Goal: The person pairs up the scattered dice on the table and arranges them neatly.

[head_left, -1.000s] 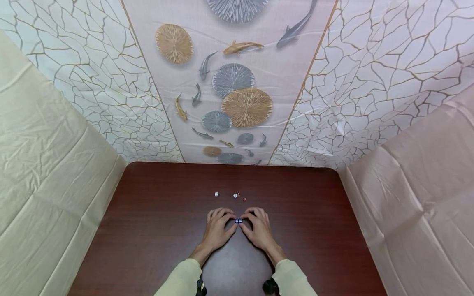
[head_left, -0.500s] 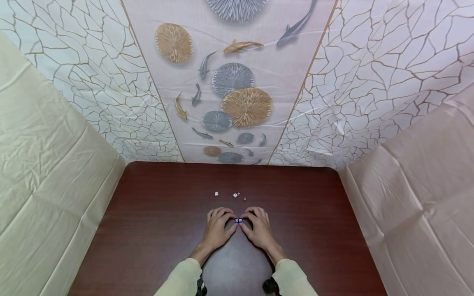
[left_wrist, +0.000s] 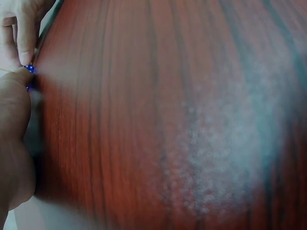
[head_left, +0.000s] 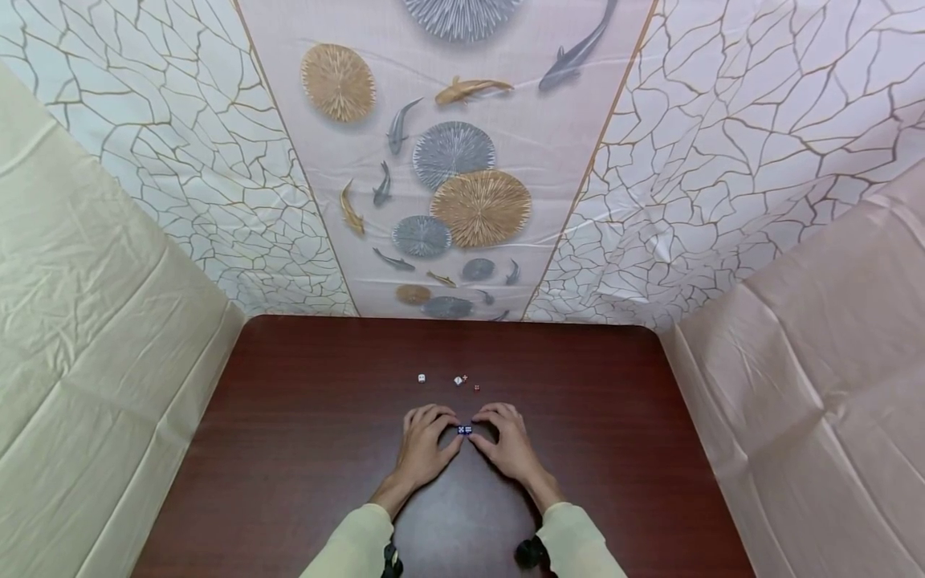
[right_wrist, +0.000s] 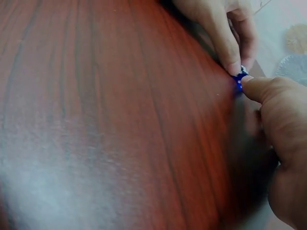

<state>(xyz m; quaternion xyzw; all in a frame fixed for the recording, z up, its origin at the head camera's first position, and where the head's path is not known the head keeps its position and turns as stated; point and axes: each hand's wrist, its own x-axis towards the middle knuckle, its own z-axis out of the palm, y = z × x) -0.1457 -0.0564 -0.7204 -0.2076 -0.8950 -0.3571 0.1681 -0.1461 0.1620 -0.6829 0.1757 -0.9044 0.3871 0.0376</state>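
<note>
Two blue dice (head_left: 465,430) with white pips sit side by side between my hands in the head view. My left hand (head_left: 422,445) pinches the left one between thumb and fingertips. My right hand (head_left: 509,445) is curved around the right side, thumb and index finger parted, with a slight gap to the dice in the head view. In the right wrist view, the right thumb (right_wrist: 261,88) overlaps a blue die (right_wrist: 238,82). The left wrist view shows a small part of a blue die (left_wrist: 30,68) beside the left thumb; the rest is hidden.
Beyond my hands on the dark red wooden table (head_left: 325,385) lie a white die (head_left: 422,378), another white die (head_left: 458,380) beside a small orange-and-white one (head_left: 466,377), and a small red die (head_left: 477,388). A patterned cloth (head_left: 448,201) hangs behind the table's far edge.
My right hand has drawn slightly right, its thumb and index finger parting from the dice. My left hand and the dice stay in place.
</note>
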